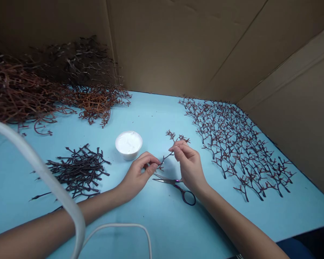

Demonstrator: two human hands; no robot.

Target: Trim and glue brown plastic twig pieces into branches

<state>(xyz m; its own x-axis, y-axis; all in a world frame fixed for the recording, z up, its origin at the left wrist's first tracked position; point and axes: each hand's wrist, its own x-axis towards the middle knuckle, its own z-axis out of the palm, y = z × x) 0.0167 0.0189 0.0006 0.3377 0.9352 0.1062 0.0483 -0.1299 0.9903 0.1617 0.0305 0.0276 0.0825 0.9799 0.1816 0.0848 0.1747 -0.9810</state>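
Between my two hands, above the blue table [162, 223], is a thin dark brown twig [166, 157] with forked ends. My left hand [140, 172] pinches its lower left part between thumb and fingertips. On its upper part the fingers of my right hand [189, 162] are closed, and spiky reddish-brown tips [171, 135] stick out beyond them. Scissors [175, 183] lie on the table below the twig, blades pointing left, one handle partly hidden by my right hand. Just left of the twig stands a small white cup [129, 144] of white paste-like stuff.
Many forked twigs [232, 144] lie spread out on the right. Dark stems [78, 169] are heaped at the left, with larger piles of reddish-brown twigs [24, 90] behind. Cardboard walls [178, 46] enclose the back and right. A white curved tube [51, 180] crosses the left foreground.
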